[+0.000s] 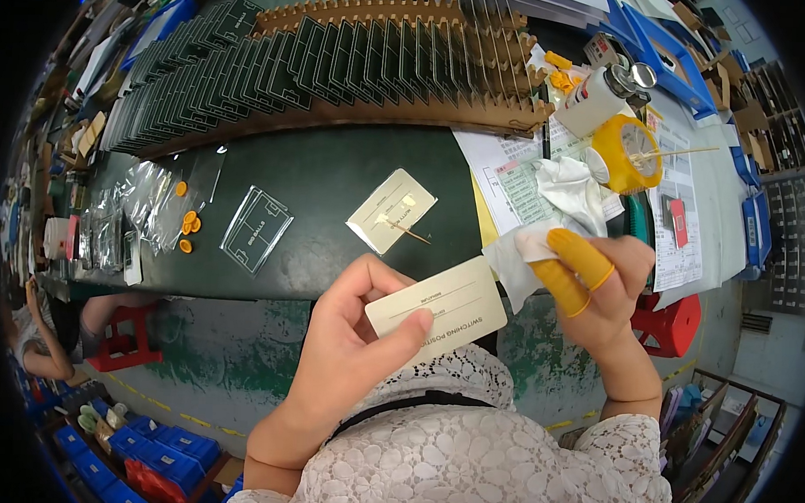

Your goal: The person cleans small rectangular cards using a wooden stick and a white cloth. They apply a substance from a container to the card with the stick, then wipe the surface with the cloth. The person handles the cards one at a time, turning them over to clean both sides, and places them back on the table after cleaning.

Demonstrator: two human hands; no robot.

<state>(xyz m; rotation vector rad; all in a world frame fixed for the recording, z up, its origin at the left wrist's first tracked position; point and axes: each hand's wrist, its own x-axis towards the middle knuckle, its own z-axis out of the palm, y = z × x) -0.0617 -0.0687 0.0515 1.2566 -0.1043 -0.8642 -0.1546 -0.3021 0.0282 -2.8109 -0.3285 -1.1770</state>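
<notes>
My left hand [360,334] grips a cream-coloured card [445,313] with printed lines, thumb on top and fingers beneath. Yellow finger cots cover two fingers of my right hand [592,280], which pinches a white wiping cloth [514,255] close to the card's right end. Ahead of my hands, a second cream card [392,209] lies on the dark green table with a thin wooden stick [409,232] across its lower edge. Farther left lies a dark card with white line markings [257,230], flat on the table.
Long slotted wooden racks [363,117] hold many dark cards upright at the back. Right of them are a white pump bottle [592,103], a yellow tape roll [628,153], a crumpled white cloth [571,191] and papers. Orange finger cots [188,222] and clear plastic bags [156,199] lie left.
</notes>
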